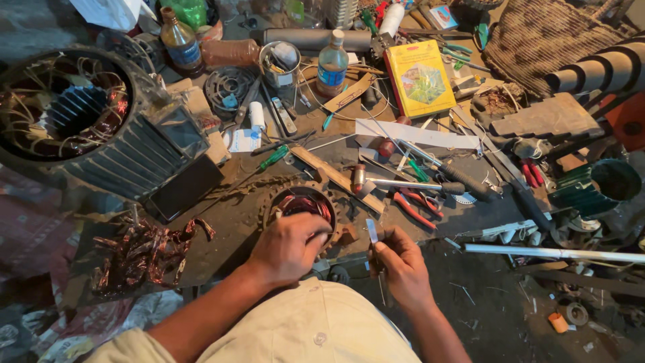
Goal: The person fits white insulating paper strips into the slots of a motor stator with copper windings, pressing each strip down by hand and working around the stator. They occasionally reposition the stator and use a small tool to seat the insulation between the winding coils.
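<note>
Your left hand (287, 247) is resting on the small stator (302, 207), a round toothed iron ring with copper windings, which is sitting on the dusty workbench (235, 232) right in front of you. The fingers are curled together over its near rim and pressing into the coils. Your right hand (403, 265) is pinching a thin flat metal strip (371, 230) upright between thumb and fingertips, just beside the ring.

The stator is probably heavy and rigid for its size, so you are best gripping it by the outer iron edge. The copper wire looks soft and easily nicked, its coating likely fragile, so keep the strip's edge off the strands. The strip itself is light, stiff and probably slippery.

A wooden stick (339, 180) and a hammer (403, 183) are lying just behind the ring, with red-handled pliers (413, 207) to the right and a green-handled screwdriver (272, 158) behind. A heap of stripped copper coils (144, 252) is lying to the left, and a large finned motor housing (94, 128) is crowding the far left side.
</note>
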